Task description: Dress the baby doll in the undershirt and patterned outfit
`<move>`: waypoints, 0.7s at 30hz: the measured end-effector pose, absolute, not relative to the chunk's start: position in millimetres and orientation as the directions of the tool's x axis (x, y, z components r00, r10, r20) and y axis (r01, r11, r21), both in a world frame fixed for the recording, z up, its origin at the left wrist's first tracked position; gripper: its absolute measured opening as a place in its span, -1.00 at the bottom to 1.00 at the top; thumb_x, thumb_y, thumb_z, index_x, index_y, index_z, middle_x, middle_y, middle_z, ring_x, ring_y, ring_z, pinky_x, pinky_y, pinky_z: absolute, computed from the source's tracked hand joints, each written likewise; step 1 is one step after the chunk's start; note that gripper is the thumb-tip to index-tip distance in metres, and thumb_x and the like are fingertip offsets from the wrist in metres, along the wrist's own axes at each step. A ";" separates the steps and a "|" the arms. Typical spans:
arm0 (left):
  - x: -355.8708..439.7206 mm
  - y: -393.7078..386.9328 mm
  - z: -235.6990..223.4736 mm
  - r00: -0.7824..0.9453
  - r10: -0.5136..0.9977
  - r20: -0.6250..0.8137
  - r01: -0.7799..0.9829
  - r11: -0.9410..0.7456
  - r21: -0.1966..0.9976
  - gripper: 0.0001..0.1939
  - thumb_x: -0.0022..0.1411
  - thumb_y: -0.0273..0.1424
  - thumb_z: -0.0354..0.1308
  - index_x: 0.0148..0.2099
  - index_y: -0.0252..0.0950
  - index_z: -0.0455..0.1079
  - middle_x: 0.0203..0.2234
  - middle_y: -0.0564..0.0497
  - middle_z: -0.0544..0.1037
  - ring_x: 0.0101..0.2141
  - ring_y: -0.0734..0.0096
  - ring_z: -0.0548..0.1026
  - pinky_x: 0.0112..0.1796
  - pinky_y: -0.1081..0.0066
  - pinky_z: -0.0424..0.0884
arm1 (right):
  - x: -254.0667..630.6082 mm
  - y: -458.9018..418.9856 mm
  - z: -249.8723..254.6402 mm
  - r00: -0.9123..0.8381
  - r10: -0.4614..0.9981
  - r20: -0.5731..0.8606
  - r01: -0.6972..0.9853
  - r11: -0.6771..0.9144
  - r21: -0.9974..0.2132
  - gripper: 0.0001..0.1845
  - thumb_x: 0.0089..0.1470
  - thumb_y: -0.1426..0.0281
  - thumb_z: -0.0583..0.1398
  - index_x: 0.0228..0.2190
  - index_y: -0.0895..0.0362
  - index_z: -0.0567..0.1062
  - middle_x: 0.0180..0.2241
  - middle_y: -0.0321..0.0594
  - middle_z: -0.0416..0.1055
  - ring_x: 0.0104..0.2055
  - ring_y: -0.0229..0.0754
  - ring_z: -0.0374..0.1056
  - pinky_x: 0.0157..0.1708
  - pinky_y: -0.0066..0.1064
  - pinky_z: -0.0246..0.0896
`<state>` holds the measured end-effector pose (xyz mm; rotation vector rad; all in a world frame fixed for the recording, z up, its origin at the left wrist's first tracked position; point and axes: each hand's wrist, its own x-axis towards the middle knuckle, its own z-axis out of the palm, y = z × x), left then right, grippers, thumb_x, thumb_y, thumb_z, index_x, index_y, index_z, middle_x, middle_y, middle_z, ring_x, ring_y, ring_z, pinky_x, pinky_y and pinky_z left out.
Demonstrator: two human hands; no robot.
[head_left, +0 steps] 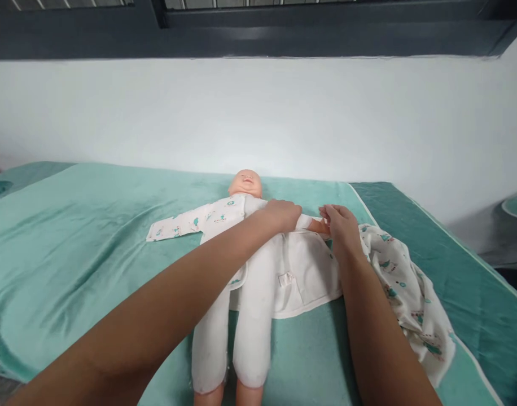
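A baby doll (246,183) lies on its back on a teal blanket (80,242), head toward the wall. It wears a white printed top (186,221), one sleeve spread out to the left. My left hand (283,214) is closed on the doll's upper arm on the right side. My right hand (342,225) pinches at the doll's hand and the sleeve there. The top's right flap (305,270) lies open beside the body.
More printed white cloth (406,287) is bunched at the right of the doll. The bed's right edge (465,248) drops off to a dark floor. A white wall (258,113) stands right behind the bed.
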<state>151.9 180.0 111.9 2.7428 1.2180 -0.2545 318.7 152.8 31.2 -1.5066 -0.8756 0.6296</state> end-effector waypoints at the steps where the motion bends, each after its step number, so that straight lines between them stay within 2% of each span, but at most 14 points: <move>1: 158.6 181.0 108.9 0.677 0.706 -0.207 0.727 -0.686 0.038 -0.64 0.26 -0.34 0.16 0.08 -0.32 0.41 -0.02 -0.24 0.56 -0.04 0.06 0.54 -0.06 0.18 0.40 | 320.5 153.0 31.7 0.566 0.819 0.095 0.124 0.029 -0.992 -0.74 -0.03 0.22 0.17 -0.32 0.12 0.45 -0.16 -0.07 0.56 -0.07 -0.08 0.48 -0.09 -0.28 0.36; 4: 165.9 184.1 104.9 0.711 0.680 -0.176 0.692 -0.722 0.008 -0.64 0.25 -0.42 0.13 0.10 -0.32 0.36 -0.05 -0.22 0.56 -0.05 0.05 0.54 -0.11 0.17 0.42 | 327.9 151.7 35.1 0.572 0.817 0.067 0.035 0.057 -0.998 -0.78 -0.05 0.26 0.18 -0.33 0.10 0.42 -0.20 -0.13 0.56 -0.16 -0.13 0.51 -0.22 -0.35 0.40; 7: 157.1 187.6 109.3 0.722 0.687 -0.087 0.685 -0.727 -0.054 -0.61 0.21 -0.52 0.10 0.10 -0.33 0.30 -0.08 -0.21 0.56 -0.08 0.06 0.55 -0.16 0.20 0.42 | 336.0 150.2 37.0 0.625 0.780 0.033 -0.016 0.055 -0.998 -0.78 -0.08 0.31 0.18 -0.31 0.09 0.40 -0.23 -0.18 0.56 -0.26 -0.21 0.48 -0.31 -0.41 0.38; 10: 145.0 189.8 116.9 0.726 0.688 -0.018 0.686 -0.725 -0.064 -0.63 0.20 -0.51 0.10 0.07 -0.32 0.27 -0.07 -0.19 0.54 -0.12 0.09 0.55 -0.21 0.24 0.41 | 335.2 148.5 36.2 0.587 0.805 0.087 0.152 -0.004 -0.988 -0.75 -0.05 0.28 0.15 -0.28 0.09 0.44 -0.22 -0.18 0.55 -0.25 -0.18 0.45 -0.32 -0.40 0.34; 13: 137.6 189.4 121.7 0.714 0.700 -0.009 0.699 -0.714 -0.052 -0.69 0.20 -0.49 0.10 0.02 -0.29 0.27 -0.13 -0.14 0.56 -0.18 0.11 0.56 -0.22 0.24 0.38 | 321.7 143.4 35.8 0.271 0.956 0.116 0.476 -0.029 -0.879 -0.72 -0.02 0.20 0.19 -0.31 0.10 0.52 -0.24 -0.17 0.55 -0.21 -0.08 0.43 -0.27 -0.34 0.28; 16: 133.3 187.2 122.8 0.704 0.710 -0.014 0.708 -0.704 -0.055 -0.75 0.20 -0.50 0.08 -0.05 -0.27 0.28 -0.21 -0.10 0.57 -0.24 0.13 0.56 -0.23 0.24 0.36 | 307.0 136.3 35.7 -0.003 0.999 0.054 0.715 0.040 -0.697 -0.68 -0.13 0.16 0.33 -0.33 0.07 0.55 -0.20 -0.21 0.54 -0.14 -0.02 0.41 -0.21 -0.32 0.22; 19: 129.6 185.3 122.4 0.701 0.713 0.016 0.712 -0.700 -0.056 -0.75 0.18 -0.54 0.05 -0.07 -0.26 0.28 -0.21 -0.10 0.57 -0.26 0.15 0.56 -0.26 0.26 0.33 | 302.4 135.8 33.6 0.001 0.999 0.049 0.776 0.030 -0.630 -0.74 -0.15 0.20 0.35 -0.41 0.06 0.51 -0.28 -0.24 0.53 -0.17 -0.03 0.40 -0.22 -0.31 0.19; 21: 127.1 185.1 122.2 0.700 0.713 0.025 0.713 -0.698 -0.066 -0.72 0.16 -0.58 0.04 -0.07 -0.26 0.28 -0.22 -0.10 0.57 -0.27 0.16 0.56 -0.28 0.27 0.32 | 304.8 140.1 32.4 0.136 0.988 0.075 0.676 -0.037 -0.736 -0.80 -0.12 0.25 0.33 -0.51 0.08 0.45 -0.40 -0.20 0.49 -0.22 -0.02 0.39 -0.22 -0.27 0.20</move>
